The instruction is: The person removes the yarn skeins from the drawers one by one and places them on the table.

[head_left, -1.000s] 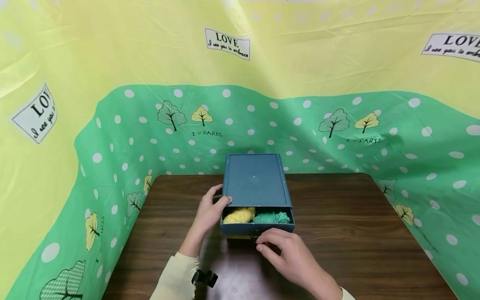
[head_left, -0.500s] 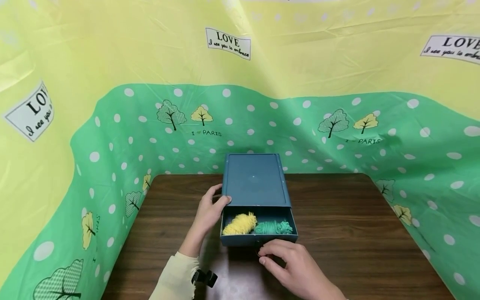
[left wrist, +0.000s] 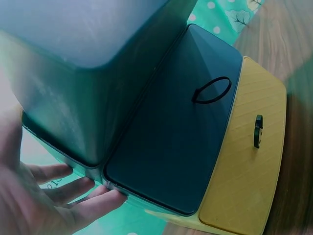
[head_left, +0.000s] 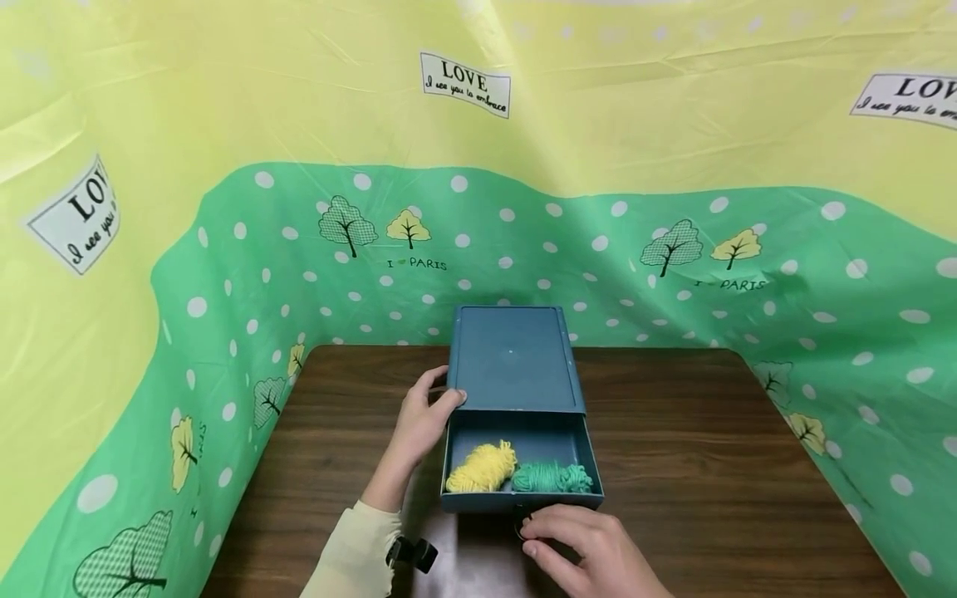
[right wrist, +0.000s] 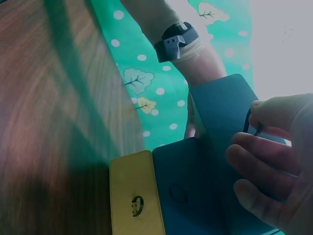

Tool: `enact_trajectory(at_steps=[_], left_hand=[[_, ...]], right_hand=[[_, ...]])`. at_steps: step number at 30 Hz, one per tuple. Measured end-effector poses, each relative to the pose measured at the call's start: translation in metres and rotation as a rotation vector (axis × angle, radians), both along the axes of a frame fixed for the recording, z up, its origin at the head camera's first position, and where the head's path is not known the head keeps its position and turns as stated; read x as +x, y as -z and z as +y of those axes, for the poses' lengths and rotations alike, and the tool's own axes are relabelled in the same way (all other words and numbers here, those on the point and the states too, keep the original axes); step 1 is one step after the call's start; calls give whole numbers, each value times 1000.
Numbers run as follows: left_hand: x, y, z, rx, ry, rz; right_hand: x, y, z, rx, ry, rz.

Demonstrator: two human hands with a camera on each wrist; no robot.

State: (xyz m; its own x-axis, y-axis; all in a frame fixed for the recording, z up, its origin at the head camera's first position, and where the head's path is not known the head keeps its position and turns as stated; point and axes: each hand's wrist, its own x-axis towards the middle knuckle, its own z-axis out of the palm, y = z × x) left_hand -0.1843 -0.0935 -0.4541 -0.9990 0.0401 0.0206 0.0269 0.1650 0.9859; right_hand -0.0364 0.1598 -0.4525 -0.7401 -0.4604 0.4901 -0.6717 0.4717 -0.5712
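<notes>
A blue drawer box (head_left: pixel 516 357) sits on the table with its top drawer (head_left: pixel 486 502) pulled out. Inside that drawer lie a yellow yarn bundle (head_left: pixel 484 468) on the left and a green yarn bundle (head_left: pixel 552 477) on the right. My left hand (head_left: pixel 419 419) rests on the box's left side near the front corner, fingers extended against it. With thumb and forefinger, my right hand (head_left: pixel 586 544) pinches the black loop pull (right wrist: pixel 247 120) on the drawer front.
Below the pulled drawer are a closed blue drawer (left wrist: pixel 166 137) with a black loop and a yellow drawer (left wrist: pixel 244 171) with a dark pull. The brown wooden table (head_left: pixel 695 432) extends to both sides. A patterned yellow and green cloth (head_left: pixel 501 191) hangs around it.
The top drawer has slid farther out toward me, the right hand moving with it. More of the drawer floor shows behind the yarn bundles. The left hand has stayed at the box's side.
</notes>
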Motion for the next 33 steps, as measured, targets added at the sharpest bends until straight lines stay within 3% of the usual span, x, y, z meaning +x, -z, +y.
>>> enact_trajectory(at_steps=[9,16,21,24,28,33], left_hand=[[-1,1,-1,6,-16,7],[-2,4,-1,8,-6,14],[-3,4,1,19,-9,31],[-3,3,1,29,-10,35],[-3,4,0,35,-14,36],[-3,6,0,37,-13,36]], right_hand=[[1,1,1,-3,-51,-23],[7,-16,8,-23,69,-186],[6,-32,12,-76,143,-236],[2,-38,14,-82,153,-169],[-6,-44,17,-78,130,-2],[-16,-57,19,-33,160,22]])
